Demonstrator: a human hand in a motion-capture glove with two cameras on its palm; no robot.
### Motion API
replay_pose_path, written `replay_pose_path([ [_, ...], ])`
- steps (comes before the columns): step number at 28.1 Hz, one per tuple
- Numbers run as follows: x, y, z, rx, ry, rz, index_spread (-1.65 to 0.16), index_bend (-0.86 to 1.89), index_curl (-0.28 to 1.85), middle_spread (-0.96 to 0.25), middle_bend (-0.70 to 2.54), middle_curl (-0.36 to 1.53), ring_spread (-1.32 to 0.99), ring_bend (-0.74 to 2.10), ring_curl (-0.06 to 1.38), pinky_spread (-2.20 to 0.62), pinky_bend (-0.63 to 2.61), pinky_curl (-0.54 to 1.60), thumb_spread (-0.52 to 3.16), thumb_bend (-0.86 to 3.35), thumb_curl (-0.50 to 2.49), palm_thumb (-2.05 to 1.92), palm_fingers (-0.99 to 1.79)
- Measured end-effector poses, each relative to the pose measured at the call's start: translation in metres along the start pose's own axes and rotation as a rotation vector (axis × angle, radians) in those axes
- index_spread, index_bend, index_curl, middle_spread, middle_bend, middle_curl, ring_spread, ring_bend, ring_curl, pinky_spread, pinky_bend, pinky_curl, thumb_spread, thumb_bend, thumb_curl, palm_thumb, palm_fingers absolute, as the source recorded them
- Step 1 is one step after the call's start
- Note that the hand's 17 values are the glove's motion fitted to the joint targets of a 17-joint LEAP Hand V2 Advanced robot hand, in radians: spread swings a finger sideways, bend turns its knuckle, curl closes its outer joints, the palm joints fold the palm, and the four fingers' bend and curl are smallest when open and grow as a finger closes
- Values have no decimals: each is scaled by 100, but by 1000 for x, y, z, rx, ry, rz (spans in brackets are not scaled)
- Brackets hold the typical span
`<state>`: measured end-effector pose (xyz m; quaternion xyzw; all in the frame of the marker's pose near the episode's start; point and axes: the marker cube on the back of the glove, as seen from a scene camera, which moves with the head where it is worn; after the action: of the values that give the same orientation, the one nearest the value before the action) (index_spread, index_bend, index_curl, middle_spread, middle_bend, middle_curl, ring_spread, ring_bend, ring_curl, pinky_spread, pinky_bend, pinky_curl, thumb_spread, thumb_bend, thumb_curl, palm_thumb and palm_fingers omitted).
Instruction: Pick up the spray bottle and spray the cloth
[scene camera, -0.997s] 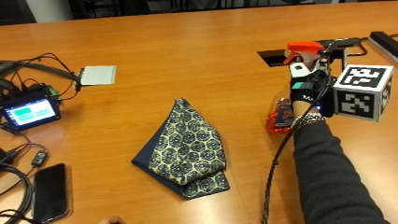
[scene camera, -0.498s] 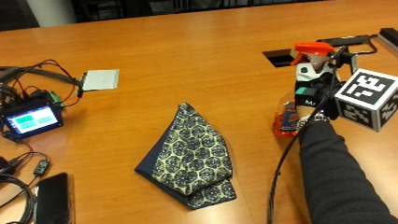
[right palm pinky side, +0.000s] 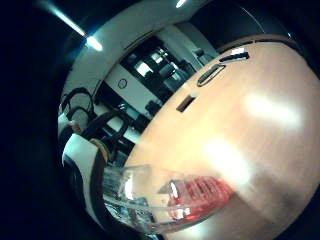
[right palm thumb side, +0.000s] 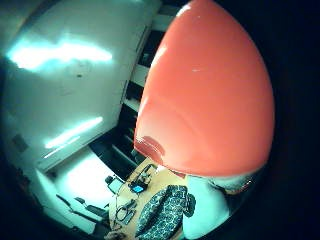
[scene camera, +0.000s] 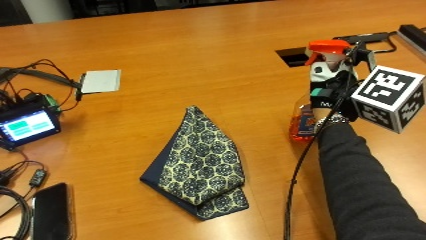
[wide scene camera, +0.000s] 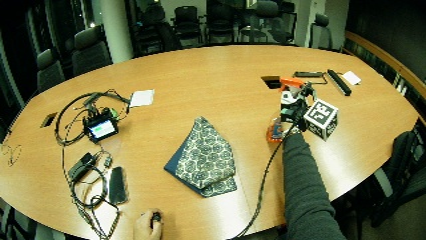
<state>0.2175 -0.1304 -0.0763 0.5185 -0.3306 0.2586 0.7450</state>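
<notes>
A: Big wooden table (scene camera: 200, 65) fills the frame, patterned cloth (scene camera: 200, 165) folded flat at lower centre.

B: And at the right, the gloved right hand (scene camera: 333, 95) has its fingers curled round the spray bottle (scene camera: 313, 107), upright, orange head on top, lifted off the wood.

A: Small screen (scene camera: 28, 125) glowing at far left, phone (scene camera: 50, 212) lower left.
</notes>
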Motion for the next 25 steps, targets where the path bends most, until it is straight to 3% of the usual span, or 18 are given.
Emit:
replay_pose_path([
  [15, -53, 9, -1, -158, 218, -402, -25, 37, 54, -22, 55, 53, -22, 71, 48, -33, 49, 42, 53, -3, 66, 94, 142],
  [25, -85, 46, 17, -332, 433, -718, -25, 38, 56, -22, 57, 53, -22, 72, 48, -34, 49, 42, 50, -3, 69, 93, 141],
])
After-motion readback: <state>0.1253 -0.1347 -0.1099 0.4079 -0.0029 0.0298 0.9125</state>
